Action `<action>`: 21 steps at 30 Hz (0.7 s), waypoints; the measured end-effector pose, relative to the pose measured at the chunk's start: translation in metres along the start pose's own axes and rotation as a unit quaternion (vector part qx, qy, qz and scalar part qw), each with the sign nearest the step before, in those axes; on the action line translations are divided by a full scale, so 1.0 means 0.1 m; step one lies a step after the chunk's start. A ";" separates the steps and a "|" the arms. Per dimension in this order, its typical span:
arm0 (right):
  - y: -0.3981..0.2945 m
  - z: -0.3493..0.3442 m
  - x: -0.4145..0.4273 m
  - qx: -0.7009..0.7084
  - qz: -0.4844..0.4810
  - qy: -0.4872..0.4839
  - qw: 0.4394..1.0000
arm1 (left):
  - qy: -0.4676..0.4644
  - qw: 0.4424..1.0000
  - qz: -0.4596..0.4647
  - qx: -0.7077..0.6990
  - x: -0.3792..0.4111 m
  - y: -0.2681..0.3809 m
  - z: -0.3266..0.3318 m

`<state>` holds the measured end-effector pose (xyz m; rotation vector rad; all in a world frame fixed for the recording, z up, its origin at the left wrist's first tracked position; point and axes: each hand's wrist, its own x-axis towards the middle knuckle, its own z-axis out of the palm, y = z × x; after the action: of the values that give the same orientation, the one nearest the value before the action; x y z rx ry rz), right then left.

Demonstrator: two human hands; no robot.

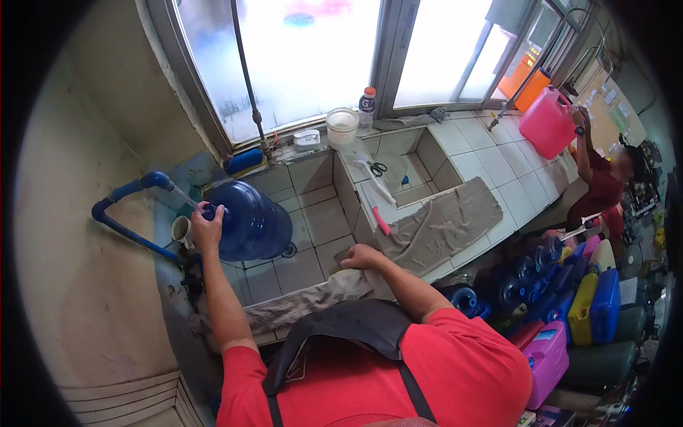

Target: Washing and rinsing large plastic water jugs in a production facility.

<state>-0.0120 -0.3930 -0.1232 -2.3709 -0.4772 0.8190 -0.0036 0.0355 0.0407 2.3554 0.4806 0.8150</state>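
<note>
A large blue plastic water jug [253, 221] leans in the tiled basin [325, 220], its neck toward the upper left. My left hand [208, 224] grips the jug at its neck, fingers around the mouth. Water runs from the end of a blue pipe [157, 180] on the left wall toward that mouth. At the basin's near edge rests my right hand [363, 257], beside a wet grey cloth [320, 293]; a small greenish-brown item shows by its fingers, and whether it is held is unclear.
A smaller sink [427, 176] holds scissors [378, 169]; a pink-handled brush [380, 220] and a grey cloth [453, 213] lie nearby. A co-worker [597, 181] touches a pink container [547, 123]. Several jugs and containers [581, 309] stand at right.
</note>
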 end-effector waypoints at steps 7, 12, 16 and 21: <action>-0.07 -0.03 -0.06 0.032 0.001 0.007 0.999 | -0.013 1.000 -0.015 0.014 -0.01 0.01 -0.02; -0.03 -0.02 -0.02 0.013 -0.008 -0.002 1.000 | -0.014 1.000 -0.017 0.009 0.00 -0.08 0.00; -0.04 -0.03 -0.01 -0.007 -0.009 -0.017 1.000 | -0.008 1.000 -0.010 0.001 -0.02 -0.08 -0.01; -0.04 -0.01 -0.02 0.008 -0.030 0.004 1.000 | -0.006 1.000 0.011 -0.004 -0.03 -0.07 -0.05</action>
<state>-0.0137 -0.3912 -0.1190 -2.3320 -0.5332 0.7834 -0.0103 0.0411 0.0380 2.3610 0.4462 0.8100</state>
